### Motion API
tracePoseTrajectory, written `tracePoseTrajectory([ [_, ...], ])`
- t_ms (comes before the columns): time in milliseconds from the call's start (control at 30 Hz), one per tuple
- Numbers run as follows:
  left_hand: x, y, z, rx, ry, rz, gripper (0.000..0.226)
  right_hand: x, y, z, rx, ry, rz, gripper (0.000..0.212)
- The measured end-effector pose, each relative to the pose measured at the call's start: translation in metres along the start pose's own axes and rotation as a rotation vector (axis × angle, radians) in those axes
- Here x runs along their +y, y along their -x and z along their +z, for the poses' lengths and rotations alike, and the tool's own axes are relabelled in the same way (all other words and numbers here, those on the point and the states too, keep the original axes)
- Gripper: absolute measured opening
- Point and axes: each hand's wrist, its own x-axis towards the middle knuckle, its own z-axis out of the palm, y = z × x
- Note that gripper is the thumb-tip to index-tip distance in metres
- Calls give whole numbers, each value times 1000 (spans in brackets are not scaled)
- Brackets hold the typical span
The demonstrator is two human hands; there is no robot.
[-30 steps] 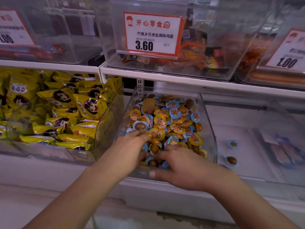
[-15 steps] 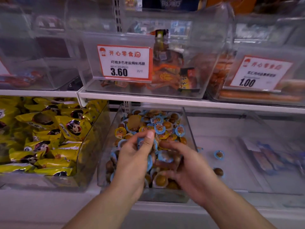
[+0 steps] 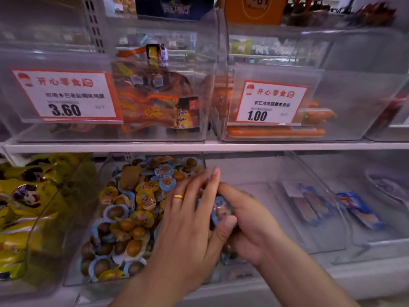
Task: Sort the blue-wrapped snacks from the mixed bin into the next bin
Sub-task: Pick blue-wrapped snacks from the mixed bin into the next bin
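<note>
The right hand (image 3: 250,220) curls its fingers (image 3: 230,191) round a blue-wrapped snack (image 3: 219,210), a small round pack with a pale blue rim and a cartoon face on its lid; any print on it is too blurred to read. The left hand (image 3: 188,220), a gold ring (image 3: 177,196) on one finger, lies with straight fingers (image 3: 210,185) against that pack, its thumb pressing the pack's lower edge at 6 o'clock. Both hands meet over the right wall of the mixed bin (image 3: 73,251), which holds blue and yellow round packs showing brown eggs. At 3 o'clock stands the next bin (image 3: 321,218), clear. At 12 o'clock hang two price tags, one reading 3.60 (image 3: 66,96), the other 1.00 (image 3: 270,103). At 9 o'clock lie yellow packets (image 3: 26,200).
</note>
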Motion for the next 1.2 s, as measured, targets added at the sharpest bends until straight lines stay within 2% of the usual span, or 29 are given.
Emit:
tracePoseTrajectory([
  [67, 4, 3, 8, -53, 25, 14, 64, -7, -7, -12, 36, 13, -4, 34],
  [133, 3, 5, 15, -92, 67, -27, 64, -13, -14, -25, 132, 94, -85, 21],
  [167, 0, 5, 17, -111, 84, -69, 63, -16, -18, -32, 214, 199, -143, 14],
  [233, -14, 1, 14, -156, 83, -144, 60, -19, -27, -49, 364, 438, -195, 17],
  [333, -40, 1, 0, -154, -20, -190, 54, -18, -42, -75, 379, 573, -66, 36],
  [400, -60, 6, -8, -165, -103, -217, 53, -14, -47, -88, 344, 686, 46, 37],
  [433, -69, 10, -12, -182, -154, -228, 54, -12, -50, -92, 341, 733, 44, 33],
  [533, -92, 20, -25, -256, -315, -232, 62, -13, -48, -93, 410, 757, -142, 15],
  [600, -101, 25, -31, -333, -359, -248, 68, -14, -44, -85, 426, 792, -323, 20],
  [700, -104, 31, -37, -414, -387, -245, 71, -9, -31, -60, 362, 904, -582, 28],
  [833, -98, 36, -45, -332, -384, -214, 40, 8, -27, -15, 141, 1214, -815, 34],
  [933, -97, 39, -50, -330, -350, -232, 28, 20, -40, 13, -43, 1402, -742, 50],
  [1133, -106, 49, -60, -319, -329, -263, 38, 37, -88, 43, -193, 1812, -504, 76],
  [1200, -110, 50, -61, -244, -302, -311, 40, 48, -97, 46, -219, 1940, -487, 79],
])
